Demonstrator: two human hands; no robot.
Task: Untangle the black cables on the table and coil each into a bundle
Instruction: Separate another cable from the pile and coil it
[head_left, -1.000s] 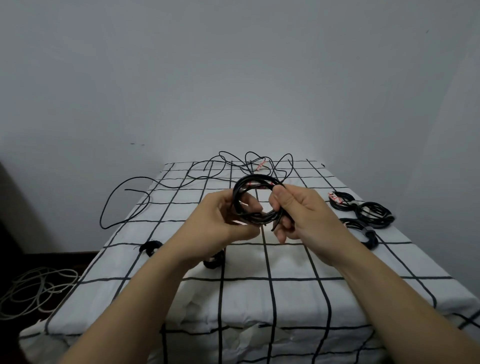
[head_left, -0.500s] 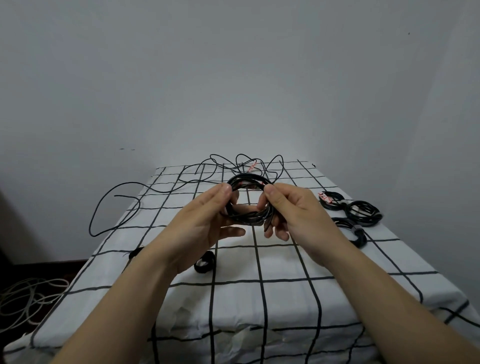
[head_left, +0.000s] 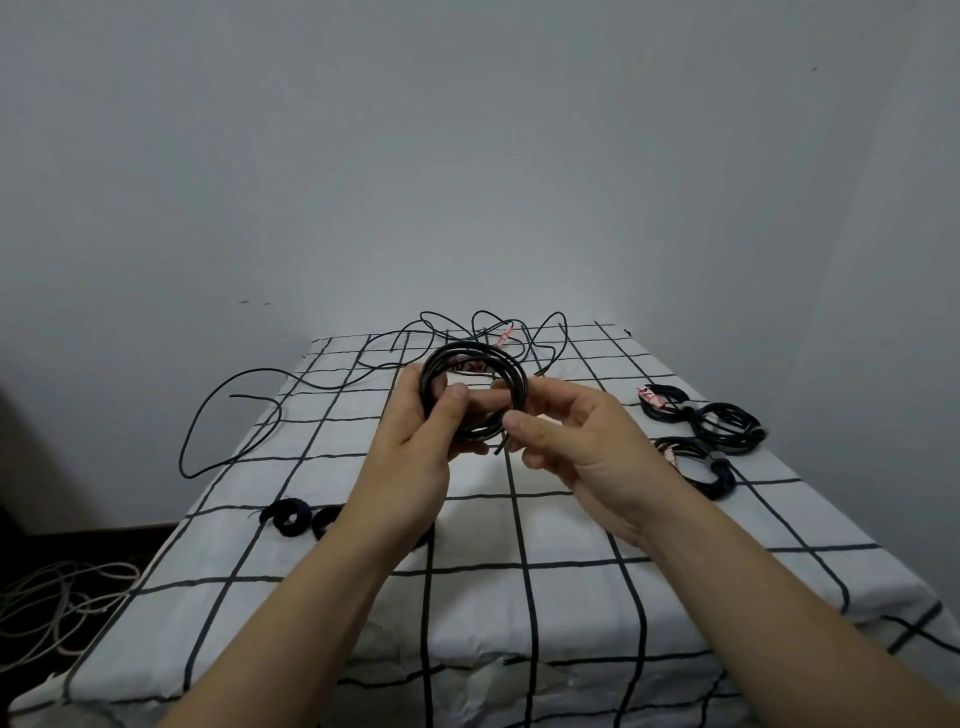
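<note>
A coiled black cable (head_left: 470, 358) is held upright above the table's middle. My left hand (head_left: 421, 441) grips its left side, thumb across the strands. My right hand (head_left: 571, 441) pinches its right and lower side, with a short cable end sticking out below the fingers. A loose tangled black cable (head_left: 311, 382) lies at the far edge and hangs off the left side. Three coiled bundles (head_left: 722, 423) lie at the right.
The table is covered with a white cloth with a black grid (head_left: 519, 519). Small black strap rolls (head_left: 288, 514) lie at the left, partly behind my left forearm. White cables (head_left: 57, 597) lie on the floor at the lower left. A grey wall stands behind.
The coil has turned more face-on and is held slightly higher. My left thumb now lies across the strands and my right fingers have shifted to the coil's lower right.
</note>
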